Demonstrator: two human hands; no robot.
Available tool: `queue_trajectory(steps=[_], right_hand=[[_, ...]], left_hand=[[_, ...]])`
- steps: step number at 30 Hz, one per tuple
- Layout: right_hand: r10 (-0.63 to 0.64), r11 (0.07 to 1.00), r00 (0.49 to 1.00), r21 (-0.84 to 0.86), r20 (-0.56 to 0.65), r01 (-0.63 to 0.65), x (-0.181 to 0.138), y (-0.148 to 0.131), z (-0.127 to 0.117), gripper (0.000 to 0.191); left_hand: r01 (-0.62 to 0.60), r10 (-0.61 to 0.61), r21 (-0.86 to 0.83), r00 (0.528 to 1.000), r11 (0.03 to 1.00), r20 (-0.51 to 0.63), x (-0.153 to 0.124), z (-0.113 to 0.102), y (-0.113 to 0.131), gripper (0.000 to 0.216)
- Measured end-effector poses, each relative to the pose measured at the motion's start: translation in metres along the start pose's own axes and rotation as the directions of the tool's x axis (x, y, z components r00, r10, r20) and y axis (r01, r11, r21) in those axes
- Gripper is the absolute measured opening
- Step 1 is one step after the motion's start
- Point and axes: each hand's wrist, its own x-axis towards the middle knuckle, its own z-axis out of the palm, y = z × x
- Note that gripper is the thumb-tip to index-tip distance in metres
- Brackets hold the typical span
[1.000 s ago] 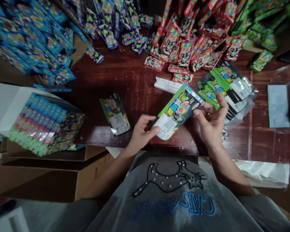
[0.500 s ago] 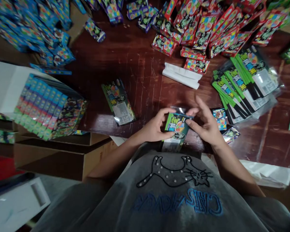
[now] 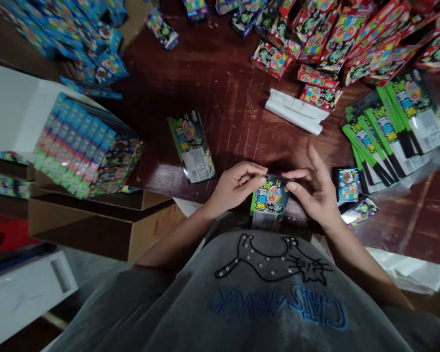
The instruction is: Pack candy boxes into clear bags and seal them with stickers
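Note:
Both hands hold one green and black printed plastic bag (image 3: 270, 203) upright at the near edge of the dark wooden table (image 3: 220, 98), close to my chest. My left hand (image 3: 234, 186) pinches the bag's top left corner with curled fingers. My right hand (image 3: 313, 190) pinches the top right corner, its other fingers spread upward. A second bag of the same print (image 3: 191, 145) lies flat on the table to the left of my hands. A small blue printed box (image 3: 347, 185) sits just right of my right hand.
A fanned stack of green-edged bags (image 3: 385, 132) lies at the right. Red boxes (image 3: 337, 39) are heaped at the back right, blue ones (image 3: 69, 39) at the back left. White folded paper (image 3: 295, 111) lies mid-table. Packed blue boxes (image 3: 80, 146) fill an open carton (image 3: 102, 230) at left.
The bag went from tilted and held out over the table to upright at the near edge by my chest. Both hands shifted to pinch its top corners.

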Motion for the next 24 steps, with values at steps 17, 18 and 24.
queue_trajectory(steps=[17,18,24], right_hand=[[0.122,0.992,0.99,0.03,0.065,-0.124,0.008,-0.026,-0.028,0.06],[0.087,0.996,0.994,-0.022,0.065,-0.086,0.011,-0.03,-0.033,0.049],[-0.037,0.948,0.921,-0.277,0.389,0.155,0.042,-0.048,-0.043,0.017]], left_hand=[[0.06,-0.064,0.031,0.988,0.998,0.141,0.012,-0.011,0.019,0.017],[0.044,-0.05,0.048,0.99,0.998,0.132,0.013,-0.009,0.018,0.015],[-0.002,-0.012,0.117,0.993,0.993,0.12,0.018,-0.001,0.015,0.008]])
